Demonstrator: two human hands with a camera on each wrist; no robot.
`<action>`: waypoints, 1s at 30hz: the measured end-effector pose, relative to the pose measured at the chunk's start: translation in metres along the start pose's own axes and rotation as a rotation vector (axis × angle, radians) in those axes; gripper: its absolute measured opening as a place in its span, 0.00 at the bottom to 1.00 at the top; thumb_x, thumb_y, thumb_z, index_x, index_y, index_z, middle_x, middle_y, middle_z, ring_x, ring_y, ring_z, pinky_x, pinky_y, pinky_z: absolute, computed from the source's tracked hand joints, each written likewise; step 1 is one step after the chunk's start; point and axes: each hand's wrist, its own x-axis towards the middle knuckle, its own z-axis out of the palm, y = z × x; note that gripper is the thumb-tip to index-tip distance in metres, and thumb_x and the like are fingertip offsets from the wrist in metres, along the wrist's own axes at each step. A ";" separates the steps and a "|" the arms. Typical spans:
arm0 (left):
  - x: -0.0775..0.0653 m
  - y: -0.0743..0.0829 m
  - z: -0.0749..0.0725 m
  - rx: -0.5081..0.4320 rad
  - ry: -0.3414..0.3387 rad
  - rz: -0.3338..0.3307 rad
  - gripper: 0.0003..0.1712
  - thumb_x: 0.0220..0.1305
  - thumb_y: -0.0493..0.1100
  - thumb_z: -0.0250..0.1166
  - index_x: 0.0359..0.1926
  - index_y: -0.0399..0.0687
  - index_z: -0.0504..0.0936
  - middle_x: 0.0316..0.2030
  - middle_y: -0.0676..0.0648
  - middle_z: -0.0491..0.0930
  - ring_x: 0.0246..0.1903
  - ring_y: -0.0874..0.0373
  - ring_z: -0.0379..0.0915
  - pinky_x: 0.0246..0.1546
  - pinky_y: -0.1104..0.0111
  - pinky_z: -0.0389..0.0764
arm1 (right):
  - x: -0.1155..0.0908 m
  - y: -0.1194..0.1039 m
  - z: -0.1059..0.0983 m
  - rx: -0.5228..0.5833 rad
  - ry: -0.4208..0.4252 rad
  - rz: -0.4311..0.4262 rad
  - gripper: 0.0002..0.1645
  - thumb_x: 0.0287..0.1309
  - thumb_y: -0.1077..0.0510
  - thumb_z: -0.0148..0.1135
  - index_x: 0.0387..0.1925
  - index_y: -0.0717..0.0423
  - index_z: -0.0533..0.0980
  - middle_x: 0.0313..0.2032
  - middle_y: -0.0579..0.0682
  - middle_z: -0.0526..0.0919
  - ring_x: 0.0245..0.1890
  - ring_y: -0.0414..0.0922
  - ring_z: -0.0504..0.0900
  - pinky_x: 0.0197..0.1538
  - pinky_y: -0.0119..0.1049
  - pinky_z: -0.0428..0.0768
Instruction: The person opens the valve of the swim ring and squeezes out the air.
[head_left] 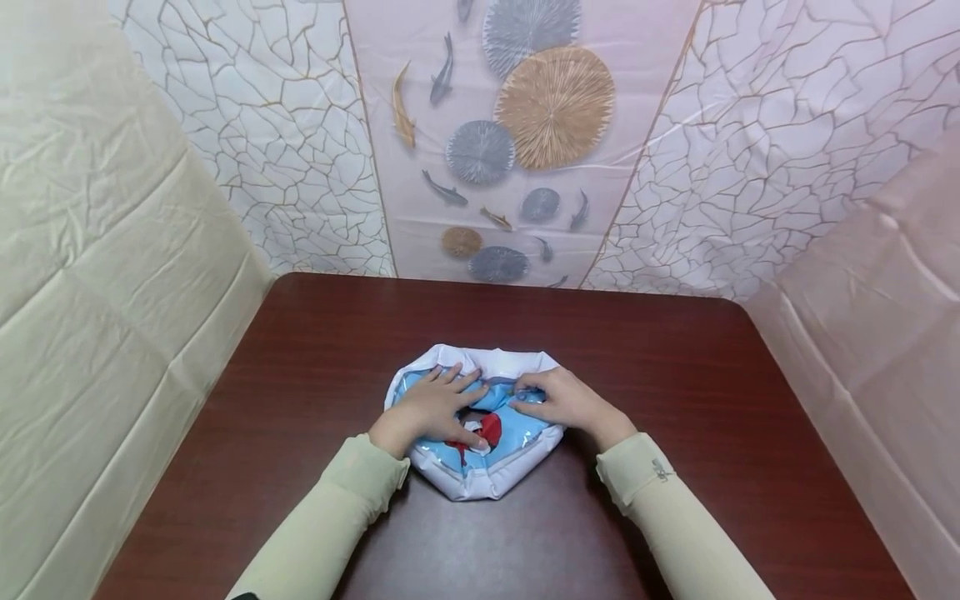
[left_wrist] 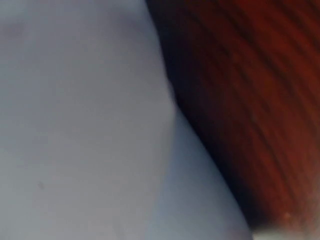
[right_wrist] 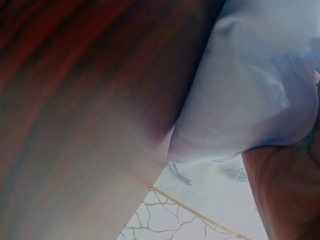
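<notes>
One inflatable ring (head_left: 517,429), white around the outside and glossy blue within, lies flat on the single bench (head_left: 675,375), near its middle. Two hands rest on it, each reaching out of one pale sleeve. One red-and-white patch (head_left: 491,427) shows at the ring's centre, beside a dark opening.

The left hand (head_left: 437,410) lies palm down across the ring's left part, fingers straight and spread apart, thumb extended over the patch; its grip is loose, clamped on nothing. The right hand (head_left: 567,402) comes in over the right edge, wrist angled inward, fingers and thumb bent towards each other on the blue surface; whether that grip pinches the plastic cannot be told.

Only the head view gives both hands and the blue face, along with six printed discs (head_left: 555,104) on the wall hanging (head_left: 285,125). The left wrist view is filled by a blurred white side of the ring against red-brown wood grain. The right wrist view shows the ring's puffed white side from low down, part of the right hand, and crackle-patterned hanging beyond the bench.
</notes>
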 end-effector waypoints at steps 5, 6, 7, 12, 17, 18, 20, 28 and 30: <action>-0.001 -0.001 0.004 -0.011 0.007 0.007 0.58 0.53 0.83 0.56 0.79 0.66 0.53 0.80 0.54 0.43 0.79 0.47 0.31 0.75 0.47 0.39 | -0.001 0.000 0.003 0.004 0.000 -0.001 0.11 0.62 0.46 0.70 0.41 0.46 0.84 0.35 0.36 0.84 0.32 0.34 0.78 0.41 0.32 0.82; -0.001 -0.001 0.005 -0.012 0.007 0.008 0.58 0.53 0.83 0.57 0.79 0.66 0.53 0.80 0.53 0.44 0.79 0.47 0.32 0.75 0.47 0.39 | -0.001 0.000 0.003 0.004 -0.001 -0.001 0.11 0.62 0.46 0.70 0.41 0.46 0.84 0.35 0.36 0.84 0.32 0.34 0.78 0.41 0.32 0.82; -0.001 -0.001 0.005 -0.014 0.008 0.008 0.58 0.53 0.83 0.57 0.79 0.66 0.53 0.80 0.53 0.44 0.79 0.47 0.32 0.75 0.47 0.39 | -0.001 0.000 0.003 0.001 -0.002 -0.002 0.12 0.62 0.45 0.70 0.41 0.46 0.84 0.35 0.36 0.84 0.32 0.34 0.78 0.41 0.31 0.82; -0.001 -0.002 0.006 -0.001 0.006 0.006 0.58 0.54 0.83 0.56 0.79 0.67 0.52 0.80 0.54 0.43 0.79 0.48 0.31 0.75 0.47 0.38 | 0.000 0.000 0.003 -0.001 -0.006 -0.005 0.11 0.62 0.45 0.70 0.41 0.45 0.84 0.35 0.36 0.84 0.32 0.34 0.79 0.42 0.31 0.82; 0.003 -0.003 0.003 0.005 0.018 0.008 0.58 0.54 0.83 0.57 0.79 0.66 0.52 0.80 0.53 0.43 0.79 0.47 0.31 0.75 0.47 0.39 | 0.001 0.000 0.001 0.014 0.008 0.002 0.10 0.61 0.46 0.70 0.40 0.44 0.83 0.35 0.35 0.84 0.33 0.34 0.79 0.43 0.33 0.82; 0.003 -0.004 0.003 0.003 0.017 0.008 0.58 0.54 0.83 0.57 0.79 0.66 0.52 0.80 0.53 0.43 0.79 0.47 0.31 0.75 0.47 0.39 | 0.002 0.000 0.001 0.019 0.007 0.004 0.10 0.62 0.46 0.70 0.40 0.44 0.83 0.35 0.35 0.84 0.33 0.34 0.79 0.43 0.33 0.82; 0.003 -0.004 0.003 -0.001 0.012 0.008 0.58 0.54 0.82 0.57 0.79 0.66 0.52 0.80 0.53 0.43 0.79 0.47 0.31 0.75 0.47 0.39 | 0.002 0.001 0.001 0.027 0.000 0.009 0.10 0.62 0.45 0.70 0.41 0.44 0.84 0.35 0.35 0.84 0.33 0.34 0.79 0.43 0.32 0.82; 0.004 -0.004 0.005 0.007 -0.001 0.000 0.59 0.53 0.83 0.56 0.80 0.67 0.49 0.80 0.54 0.40 0.79 0.48 0.29 0.75 0.47 0.37 | 0.003 0.002 0.001 0.024 -0.004 0.013 0.11 0.62 0.45 0.70 0.41 0.44 0.84 0.35 0.35 0.84 0.33 0.34 0.79 0.43 0.32 0.82; 0.004 -0.004 0.005 0.007 -0.002 0.000 0.59 0.53 0.83 0.56 0.80 0.67 0.49 0.80 0.54 0.40 0.79 0.48 0.29 0.75 0.47 0.37 | 0.003 0.002 0.001 0.024 -0.006 0.018 0.11 0.62 0.45 0.70 0.40 0.44 0.84 0.34 0.34 0.84 0.33 0.34 0.79 0.43 0.32 0.82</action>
